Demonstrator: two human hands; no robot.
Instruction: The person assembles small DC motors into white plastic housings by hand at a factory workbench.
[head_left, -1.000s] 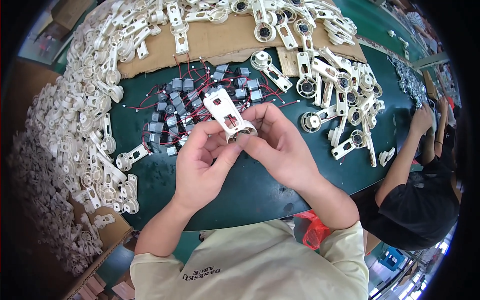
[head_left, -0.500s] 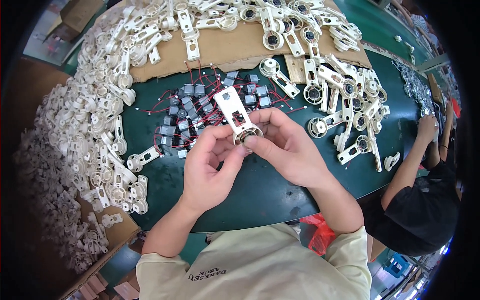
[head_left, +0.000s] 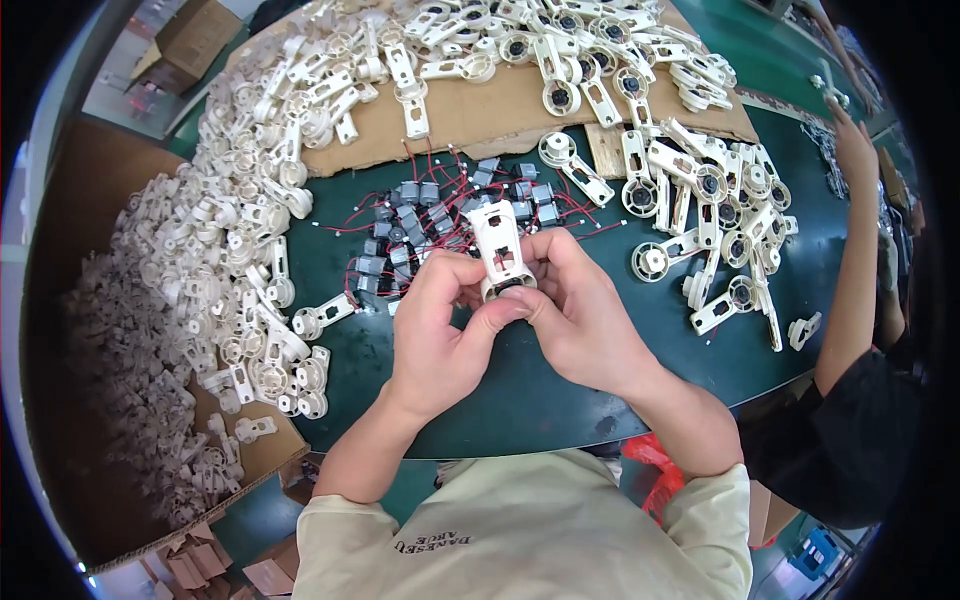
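Observation:
Both my hands grip one white plastic housing (head_left: 497, 235), a flat arm with cut-outs and a round ring at its near end. My left hand (head_left: 440, 325) closes on the ring's left side, its thumb at the near edge. From the right, my right hand (head_left: 570, 310) holds the same ring, with its thumb pressed at the ring's dark centre. The arm part points away from me, tilted upward. Just beyond it lies a heap of small grey motors (head_left: 408, 222) with red wires. My fingers hide the underside of the ring.
White housings pile up on the left (head_left: 240, 230), spilling from a cardboard box (head_left: 270, 440). More, some with dark centres, lie on a cardboard sheet (head_left: 370, 140) and at right (head_left: 710, 185). A co-worker's arm (head_left: 850, 260) reaches across the far right. A red bag (head_left: 655, 475) hangs below the table edge.
The housing has tipped, its far end now foreshortened, and both thumbs press closer together on the ring. The whole view has shifted slightly. The co-worker's arm has stretched farther away.

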